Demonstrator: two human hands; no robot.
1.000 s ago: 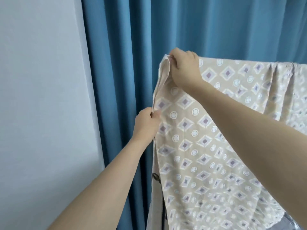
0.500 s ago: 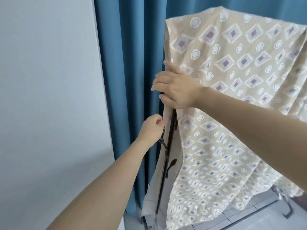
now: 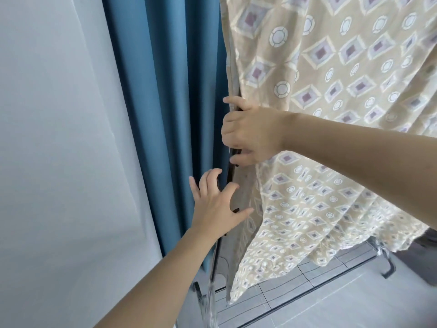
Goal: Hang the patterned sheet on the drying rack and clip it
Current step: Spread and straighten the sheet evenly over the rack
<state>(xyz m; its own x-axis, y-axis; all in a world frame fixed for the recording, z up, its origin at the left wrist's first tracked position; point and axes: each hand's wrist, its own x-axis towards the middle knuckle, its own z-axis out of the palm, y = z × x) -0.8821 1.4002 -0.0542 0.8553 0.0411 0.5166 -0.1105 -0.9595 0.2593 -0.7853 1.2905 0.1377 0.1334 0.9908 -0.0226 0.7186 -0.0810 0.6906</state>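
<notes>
The patterned sheet [image 3: 331,138] is already draped over the drying rack [image 3: 214,275], hanging in front of the blue curtain [image 3: 165,114] with its lower hem clear of the rack's bottom wire shelf [image 3: 295,280]. Judged from its loose folds and the way its corner falls away in a soft point, the fabric is thin, light and limp; it should offer no resistance to pulling but is likely to slide along a smooth rail if left unsecured. The best place to take hold appears to be the left side hem, where the material runs beside the dark upright post [image 3: 233,159], since a clip there would bite both cloth and frame. The right hand [image 3: 248,131] is curled around that hem at the post, fingers wrapped over the edge and thumb beneath; whether it also grasps the post itself or a clip is not clear, as the fingers cover the contact. The left hand [image 3: 215,202] is released, its 5 digits spread and slightly bent, holding nothing; its fingertips sit just beside the post below the right hand, and contact with the post cannot be confirmed. No clip is plainly visible on the sheet, so the clipping step is judged not yet done.
</notes>
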